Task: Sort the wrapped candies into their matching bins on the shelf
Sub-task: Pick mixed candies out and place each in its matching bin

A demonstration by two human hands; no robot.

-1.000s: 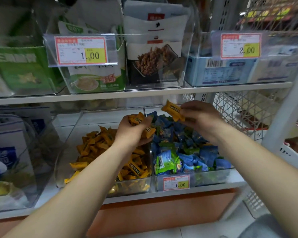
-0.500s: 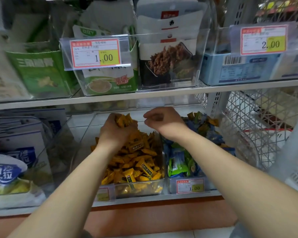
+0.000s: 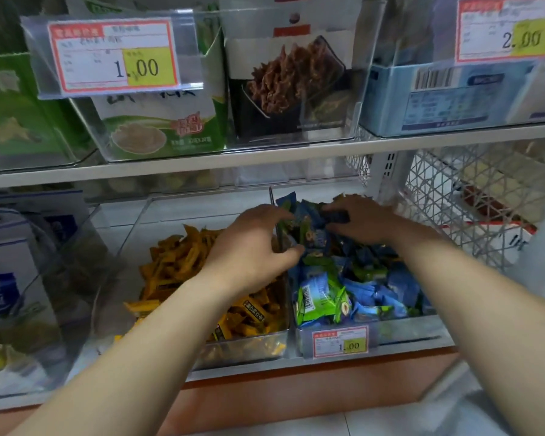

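Digging in blue bin (image 3: 406,332) | left hand (image 3: 249,247) fingers (image 3: 272,215) bracket green candy (image 3: 303,234), grip unclear | right hand (image 3: 367,221) fingers (image 3: 332,211) pinch dark candy (image 3: 339,218)

Two clear bins stand side by side on your lower shelf (image 3: 375,361).
On your left, the left bin (image 3: 202,212) holds a loose heap of orange candies (image 3: 183,259) with dark labels, its back part bare; touching it, the right bin (image 3: 406,328) is piled high with blue and green candies (image 3: 359,278).
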